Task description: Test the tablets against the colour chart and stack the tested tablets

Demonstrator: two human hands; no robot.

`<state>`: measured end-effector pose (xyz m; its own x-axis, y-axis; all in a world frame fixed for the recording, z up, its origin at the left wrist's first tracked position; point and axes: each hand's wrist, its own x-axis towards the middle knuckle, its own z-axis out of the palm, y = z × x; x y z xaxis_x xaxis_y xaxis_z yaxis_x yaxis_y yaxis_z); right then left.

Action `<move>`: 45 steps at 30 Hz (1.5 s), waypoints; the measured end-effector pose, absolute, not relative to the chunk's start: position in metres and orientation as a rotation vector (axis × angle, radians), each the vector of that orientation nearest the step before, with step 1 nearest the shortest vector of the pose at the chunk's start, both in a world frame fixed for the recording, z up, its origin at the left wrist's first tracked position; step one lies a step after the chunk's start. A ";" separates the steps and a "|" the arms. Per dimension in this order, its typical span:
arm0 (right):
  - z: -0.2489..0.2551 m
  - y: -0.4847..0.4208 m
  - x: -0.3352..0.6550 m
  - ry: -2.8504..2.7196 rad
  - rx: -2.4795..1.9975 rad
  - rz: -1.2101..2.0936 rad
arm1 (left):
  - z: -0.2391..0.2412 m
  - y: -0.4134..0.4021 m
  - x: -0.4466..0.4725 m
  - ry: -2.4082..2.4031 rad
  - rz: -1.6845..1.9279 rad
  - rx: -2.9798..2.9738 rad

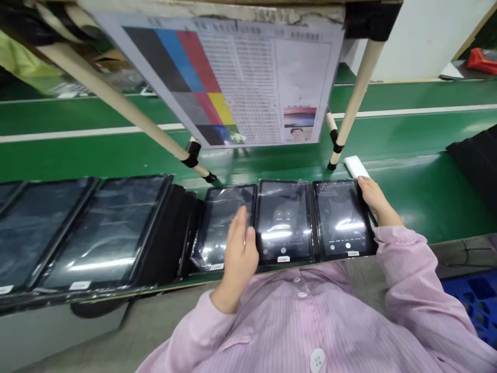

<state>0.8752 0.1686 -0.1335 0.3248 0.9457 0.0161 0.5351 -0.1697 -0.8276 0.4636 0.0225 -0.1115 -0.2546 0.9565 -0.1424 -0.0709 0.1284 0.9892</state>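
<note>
I'm hovering my open left hand (238,248) over the left tablet (217,217) beside the lit middle tablet (284,220), while my right hand (375,199) is resting against the lit right tablet (341,217), grip unclear.

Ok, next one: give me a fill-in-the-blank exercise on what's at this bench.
1. The right hand touches the right edge of the rightmost tablet, near a small ____ block.
2. The left hand, open, hovers over the left tablet, which lies on a ____ belt.
3. The person's sleeve is ____ with fine stripes.
Missing words: white; green; pink.
</note>
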 end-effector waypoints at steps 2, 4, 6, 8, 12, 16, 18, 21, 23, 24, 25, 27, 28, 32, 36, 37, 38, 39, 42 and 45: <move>-0.137 0.178 0.873 -1.289 -1.806 0.720 | -0.112 0.003 0.474 1.339 1.122 1.115; -0.139 0.184 0.872 -1.242 -1.788 0.752 | -0.120 -0.015 0.492 1.131 0.686 1.119; -0.139 0.187 0.872 -1.179 -1.768 0.780 | -0.137 -0.026 0.515 0.950 0.359 0.924; -0.136 0.183 0.872 -1.112 -1.730 0.831 | -0.156 -0.029 0.538 0.854 0.283 0.751; -0.121 0.154 0.870 -0.990 -1.580 0.997 | -0.178 -0.026 0.566 0.680 0.374 0.564; -0.102 0.112 0.870 -0.916 -1.433 1.117 | -0.179 -0.032 0.575 0.527 0.407 0.482; -0.093 0.097 0.869 -0.877 -1.391 1.118 | -0.175 -0.035 0.576 0.485 0.448 0.477; -0.076 0.087 0.857 -0.820 -1.317 1.046 | -0.160 -0.035 0.569 0.445 0.555 0.477; -0.057 0.085 0.840 -0.806 -1.235 0.983 | -0.144 -0.033 0.555 0.434 0.669 0.456; -0.046 0.084 0.828 -0.816 -1.171 0.967 | -0.135 -0.031 0.545 0.439 0.729 0.450; -0.035 0.082 0.814 -0.843 -1.094 0.962 | -0.126 -0.029 0.533 0.448 0.785 0.452; -0.016 0.076 0.781 -0.950 -0.929 0.979 | -0.111 -0.026 0.507 0.462 0.892 0.482; -0.010 0.072 0.764 -1.029 -0.856 0.990 | -0.104 -0.024 0.495 0.470 0.950 0.504; -0.009 0.061 0.701 -1.313 -0.668 0.954 | -0.085 -0.017 0.453 0.612 1.213 0.630; -0.015 0.068 0.659 -1.354 -0.626 0.868 | -0.072 -0.008 0.436 0.932 1.584 0.839; -0.014 0.072 0.651 -1.339 -0.642 0.872 | -0.070 -0.006 0.435 1.020 1.681 0.921; -0.012 0.075 0.645 -1.311 -0.657 0.900 | -0.068 -0.004 0.435 1.098 1.756 1.017; -0.010 0.079 0.639 -1.275 -0.670 0.950 | -0.067 -0.003 0.435 1.169 1.800 1.125; -0.005 0.087 0.626 -1.149 -0.736 1.140 | -0.065 0.000 0.435 1.379 1.792 1.442; -0.004 0.091 0.620 -1.072 -0.816 1.185 | -0.061 0.001 0.433 1.597 1.704 1.653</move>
<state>0.6199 0.0911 -0.0038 0.0310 0.9760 0.2156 -0.3123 0.2144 -0.9255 0.4331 0.0011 -0.0612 -0.3063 0.7973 0.5202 0.4679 -0.3498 0.8116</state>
